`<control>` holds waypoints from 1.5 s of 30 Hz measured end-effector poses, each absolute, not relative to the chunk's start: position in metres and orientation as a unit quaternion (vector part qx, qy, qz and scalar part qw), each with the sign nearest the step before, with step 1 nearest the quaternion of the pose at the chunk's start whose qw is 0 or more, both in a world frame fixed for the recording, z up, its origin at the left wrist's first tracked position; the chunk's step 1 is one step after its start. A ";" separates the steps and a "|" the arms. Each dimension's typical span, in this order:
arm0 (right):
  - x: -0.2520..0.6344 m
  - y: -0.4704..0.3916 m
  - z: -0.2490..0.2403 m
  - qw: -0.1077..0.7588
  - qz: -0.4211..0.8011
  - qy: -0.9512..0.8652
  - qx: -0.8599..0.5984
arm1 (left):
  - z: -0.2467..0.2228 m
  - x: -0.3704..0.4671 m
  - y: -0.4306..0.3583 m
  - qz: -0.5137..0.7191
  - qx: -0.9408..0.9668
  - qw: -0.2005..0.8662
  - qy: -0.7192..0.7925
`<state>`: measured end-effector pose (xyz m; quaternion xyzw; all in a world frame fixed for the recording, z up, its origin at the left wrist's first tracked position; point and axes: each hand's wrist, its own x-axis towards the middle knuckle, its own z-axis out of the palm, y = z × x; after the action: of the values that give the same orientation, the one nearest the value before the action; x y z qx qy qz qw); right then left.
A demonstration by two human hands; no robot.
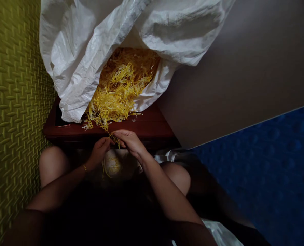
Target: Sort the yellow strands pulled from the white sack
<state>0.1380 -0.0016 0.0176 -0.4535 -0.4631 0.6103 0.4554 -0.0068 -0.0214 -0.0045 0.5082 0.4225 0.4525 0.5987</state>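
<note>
My left hand [100, 150] and my right hand [130, 141] meet at the front edge of a dark red tabletop [152, 123]. Each has its fingers pinched on thin yellow strands [112, 137] that cross the small gap between them. Just beyond my hands, a heap of yellow strands with pale tips [116, 92] spills out of a white woven sack [77, 82] onto the tabletop. More yellow strands [112, 165] hang or lie below my hands, between my knees, on something pale. How many strands my fingers hold is too fine to tell.
A dark flat object, perhaps a phone [61, 118], lies partly under the sack at the left. A yellow textured surface [18, 102] rises on the left. To the right stand a plain grey-brown panel [231, 75] and a blue bumpy surface [264, 160].
</note>
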 end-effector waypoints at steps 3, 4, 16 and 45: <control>0.138 0.002 0.015 0.497 0.588 -0.446 -0.457 | -0.006 -0.009 -0.022 0.452 0.515 0.594 0.421; 0.141 0.004 0.015 0.514 0.576 -0.441 -0.459 | -0.006 -0.010 -0.022 0.452 0.518 0.592 0.421; 0.268 0.006 0.024 0.275 0.492 -0.521 -0.641 | 0.003 -0.014 -0.022 0.487 0.498 0.588 0.411; 0.177 -0.006 0.029 0.419 0.695 -0.383 -0.440 | 0.002 -0.014 -0.019 0.495 0.505 0.565 0.425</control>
<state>0.1770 -0.0064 0.0289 -0.4404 -0.3835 0.6953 0.4191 -0.0144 -0.0188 0.0021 0.5048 0.4250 0.4951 0.5652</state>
